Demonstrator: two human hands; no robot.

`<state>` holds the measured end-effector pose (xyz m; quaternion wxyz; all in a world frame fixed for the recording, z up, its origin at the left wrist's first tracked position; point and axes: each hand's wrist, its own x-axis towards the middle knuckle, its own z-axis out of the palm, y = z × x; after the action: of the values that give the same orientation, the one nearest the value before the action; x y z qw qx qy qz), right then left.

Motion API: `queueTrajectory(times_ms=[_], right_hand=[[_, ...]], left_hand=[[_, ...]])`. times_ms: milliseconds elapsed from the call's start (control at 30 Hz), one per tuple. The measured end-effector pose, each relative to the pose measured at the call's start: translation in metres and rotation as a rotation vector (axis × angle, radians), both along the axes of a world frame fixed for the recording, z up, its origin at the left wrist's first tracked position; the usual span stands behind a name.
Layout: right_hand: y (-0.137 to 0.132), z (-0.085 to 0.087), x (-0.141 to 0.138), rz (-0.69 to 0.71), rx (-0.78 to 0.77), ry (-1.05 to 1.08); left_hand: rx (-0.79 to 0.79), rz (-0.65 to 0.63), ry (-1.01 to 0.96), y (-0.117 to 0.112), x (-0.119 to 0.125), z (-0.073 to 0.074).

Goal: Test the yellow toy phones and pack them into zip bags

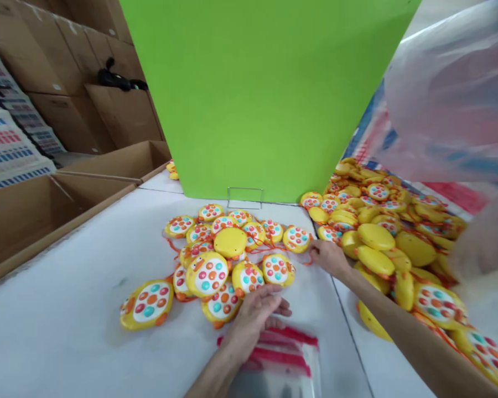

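Yellow animal-shaped button toys (207,273) with white dotted faces and red cords lie in a loose cluster on the white table. My left hand (259,312) is at the cluster's near edge, fingers stretched and apart, holding nothing. Beneath it lie clear zip bags (290,359) with red-pink tops, partly covered by the hand and wrist. At the cluster's right end, my right hand (327,257) has its fingers pinched together at a red cord (309,261), beside a toy (296,239). One toy (147,304) lies apart at the left.
A large heap of the same toys (375,237) covers the right side. Behind the cluster stands a tall green board (253,99) with a small wire stand (244,198) at its foot. Open cardboard boxes (95,190) line the left edge. Translucent plastic (452,94) hangs at the right.
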<state>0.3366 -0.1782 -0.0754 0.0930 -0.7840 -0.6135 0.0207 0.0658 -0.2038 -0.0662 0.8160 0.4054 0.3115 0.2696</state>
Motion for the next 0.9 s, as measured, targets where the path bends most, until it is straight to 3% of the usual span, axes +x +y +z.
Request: queueTrajectory(times_ms=[133, 300, 433, 567, 700, 800, 867, 900], right_hand=[[-0.024, 0.005, -0.009, -0.007, 0.02, 0.052], [-0.005, 0.018, -0.022, 0.017, 0.097, 0.123], [0.011, 0.018, -0.029, 0.007, 0.099, 0.194], [0.003, 0.019, -0.04, -0.014, 0.162, 0.284], [-0.034, 0.03, -0.087, 0.017, 0.255, 0.374], [-0.077, 0.037, -0.13, 0.131, 0.291, 0.384], [-0.111, 0.037, -0.136, 0.223, 0.324, 0.357], [-0.131, 0.035, -0.129, 0.179, 0.348, 0.316]], left_hand=[[-0.007, -0.008, 0.015, 0.0, 0.003, -0.002], [0.006, -0.005, 0.017, 0.0, 0.003, -0.002], [0.046, -0.006, 0.002, 0.002, 0.0, -0.001], [0.066, -0.021, -0.012, 0.002, 0.0, 0.0], [0.102, 0.057, -0.037, -0.004, 0.004, 0.006], [0.111, 0.077, -0.079, -0.007, 0.006, 0.012], [0.069, 0.044, -0.067, -0.006, 0.007, 0.014], [0.045, 0.031, -0.052, -0.005, 0.007, 0.014]])
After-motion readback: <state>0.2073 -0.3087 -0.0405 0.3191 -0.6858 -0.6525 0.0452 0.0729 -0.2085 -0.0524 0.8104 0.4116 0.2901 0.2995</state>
